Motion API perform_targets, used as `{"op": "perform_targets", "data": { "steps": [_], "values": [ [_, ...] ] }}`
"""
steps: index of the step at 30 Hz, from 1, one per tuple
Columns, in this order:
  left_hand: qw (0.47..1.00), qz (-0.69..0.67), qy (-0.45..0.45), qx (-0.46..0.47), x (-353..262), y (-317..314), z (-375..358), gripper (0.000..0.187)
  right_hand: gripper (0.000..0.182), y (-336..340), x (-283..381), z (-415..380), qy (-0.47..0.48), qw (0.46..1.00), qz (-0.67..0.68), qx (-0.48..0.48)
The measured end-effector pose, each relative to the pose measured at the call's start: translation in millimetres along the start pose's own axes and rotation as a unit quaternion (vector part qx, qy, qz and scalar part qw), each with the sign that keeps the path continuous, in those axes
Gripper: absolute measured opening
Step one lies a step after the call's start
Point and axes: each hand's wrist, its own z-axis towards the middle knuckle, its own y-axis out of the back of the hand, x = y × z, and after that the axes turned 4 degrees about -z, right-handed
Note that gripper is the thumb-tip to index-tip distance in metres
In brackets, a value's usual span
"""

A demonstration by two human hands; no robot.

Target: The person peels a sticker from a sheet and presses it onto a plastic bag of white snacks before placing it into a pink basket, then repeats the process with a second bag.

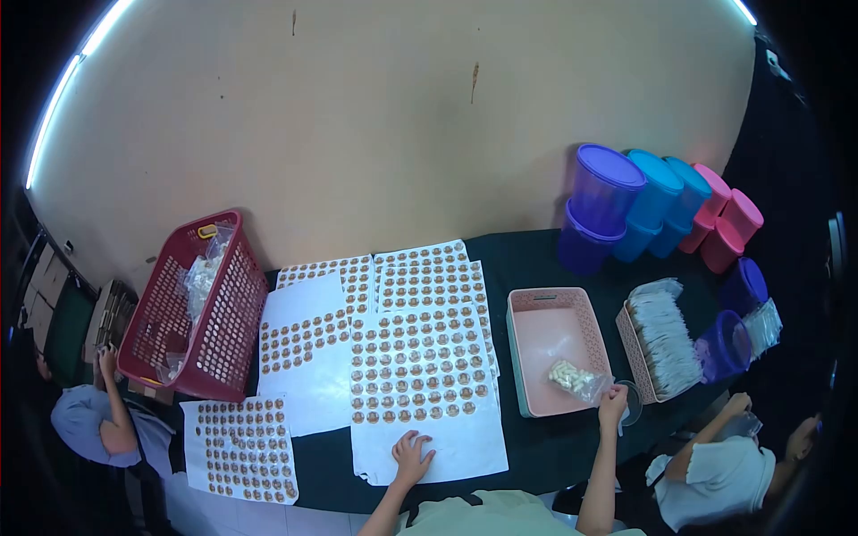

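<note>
My left hand (413, 457) lies with fingers apart on the blank lower part of a sheet of round brown stickers (420, 393). My right hand (613, 404) is closed on the top of a clear plastic bag (590, 388). Pale capsule-like pieces (567, 373) fill the bag's far end, which is over the near part of a pink tray (545, 335). Just beside that hand stands a clear cup (633, 406), partly hidden by it.
More sticker sheets (237, 447) lie to the left and behind. A red laundry basket (223, 330) holds clear bags. To the right stand a narrow basket of packets (661, 330) and stacked lidded canisters (608, 188). Other people (715, 478) work at both sides.
</note>
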Motion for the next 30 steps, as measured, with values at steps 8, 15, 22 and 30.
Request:
{"op": "perform_targets", "data": {
  "steps": [8,15,22,30],
  "values": [
    [0.997,0.054,-0.024,0.058,-9.4,7.3,-4.3,0.064,0.013,28.6,40.8,-16.8,-0.315,0.653,0.614,0.311],
    [0.994,0.077,-0.044,0.057,-17.2,0.2,-12.9,0.066,0.02,88.9,103.3,-50.6,-0.287,0.573,0.707,0.298],
    [0.984,-0.136,0.049,0.103,0.3,21.2,11.5,0.068,0.018,100.4,86.5,-76.9,-0.137,0.821,0.496,0.248],
    [0.945,-0.288,-0.11,0.11,-155.3,81.3,23.8,0.073,0.017,104.4,146.1,-142.1,-0.182,0.654,0.463,0.57]
  ]
}}
